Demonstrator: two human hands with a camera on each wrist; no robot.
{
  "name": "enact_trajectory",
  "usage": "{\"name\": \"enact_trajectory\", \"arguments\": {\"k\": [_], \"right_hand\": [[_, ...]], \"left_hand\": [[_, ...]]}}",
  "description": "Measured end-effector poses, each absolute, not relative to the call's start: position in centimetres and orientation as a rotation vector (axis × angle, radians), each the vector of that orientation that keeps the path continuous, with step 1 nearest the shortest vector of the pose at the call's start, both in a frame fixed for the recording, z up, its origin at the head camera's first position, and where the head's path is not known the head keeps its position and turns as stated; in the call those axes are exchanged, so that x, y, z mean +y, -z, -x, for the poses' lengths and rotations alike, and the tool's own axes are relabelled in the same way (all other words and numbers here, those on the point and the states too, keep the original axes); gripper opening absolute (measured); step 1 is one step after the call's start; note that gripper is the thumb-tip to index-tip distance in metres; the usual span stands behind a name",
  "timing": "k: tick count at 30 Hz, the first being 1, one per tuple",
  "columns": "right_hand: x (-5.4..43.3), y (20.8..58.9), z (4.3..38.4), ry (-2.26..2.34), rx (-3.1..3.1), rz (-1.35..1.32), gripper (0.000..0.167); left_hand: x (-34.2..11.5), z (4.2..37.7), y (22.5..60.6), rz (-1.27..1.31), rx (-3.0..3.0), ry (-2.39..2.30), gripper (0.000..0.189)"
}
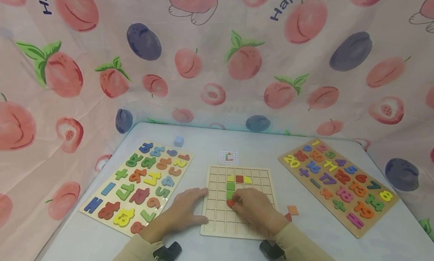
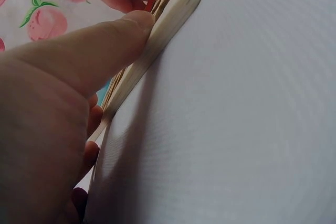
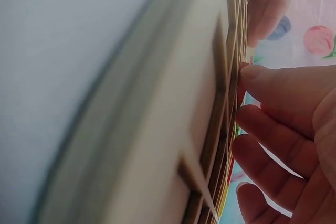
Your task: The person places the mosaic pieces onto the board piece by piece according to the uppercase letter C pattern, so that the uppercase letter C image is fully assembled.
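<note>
A square wooden grid board [image 1: 219,227] lies in front of me in the head view. My right hand [image 1: 254,206] is over its middle, thumb and fingertips pinching a red piece with a curved edge [image 1: 230,203] at a cell below two green squares [image 1: 230,186]. The right wrist view shows the thumb on this red piece [image 3: 241,85], low against the grid. Above the green squares runs a row of a yellow curved piece [image 1: 231,178], a red square [image 1: 239,179] and another yellow curved piece [image 1: 248,180]. My left hand [image 1: 184,212] rests its fingertips and thumb along the board's left edge.
A small pattern card [image 1: 229,157] lies behind the board, and a light blue cube [image 1: 178,141] stands farther back. Number boards lie at the left [image 1: 112,195] and right [image 1: 333,212]. An orange square [image 1: 292,210] and a red piece [image 1: 288,217] are beside my right wrist.
</note>
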State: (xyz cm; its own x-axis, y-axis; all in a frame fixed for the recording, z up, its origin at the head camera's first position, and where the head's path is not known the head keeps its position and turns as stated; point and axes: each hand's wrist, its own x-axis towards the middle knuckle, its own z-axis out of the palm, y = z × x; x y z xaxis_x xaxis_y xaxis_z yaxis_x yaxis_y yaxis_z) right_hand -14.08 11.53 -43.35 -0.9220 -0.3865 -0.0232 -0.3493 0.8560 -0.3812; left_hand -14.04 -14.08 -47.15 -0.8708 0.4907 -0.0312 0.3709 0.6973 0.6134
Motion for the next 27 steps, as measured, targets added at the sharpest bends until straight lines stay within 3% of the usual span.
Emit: {"name": "enact_trajectory", "arguments": {"k": [14, 27], "right_hand": [[12.1, 43.2, 14.2, 0.642, 2.910, 0.557, 0.017], [15.9, 42.5, 14.3, 0.655, 2.945, 0.403, 0.022]], "left_hand": [[-14.0, 14.1, 47.1, -0.702, 2.712, -0.910, 0.080], [-14.0, 14.0, 47.0, -0.717, 2.720, -0.906, 0.080]]}}
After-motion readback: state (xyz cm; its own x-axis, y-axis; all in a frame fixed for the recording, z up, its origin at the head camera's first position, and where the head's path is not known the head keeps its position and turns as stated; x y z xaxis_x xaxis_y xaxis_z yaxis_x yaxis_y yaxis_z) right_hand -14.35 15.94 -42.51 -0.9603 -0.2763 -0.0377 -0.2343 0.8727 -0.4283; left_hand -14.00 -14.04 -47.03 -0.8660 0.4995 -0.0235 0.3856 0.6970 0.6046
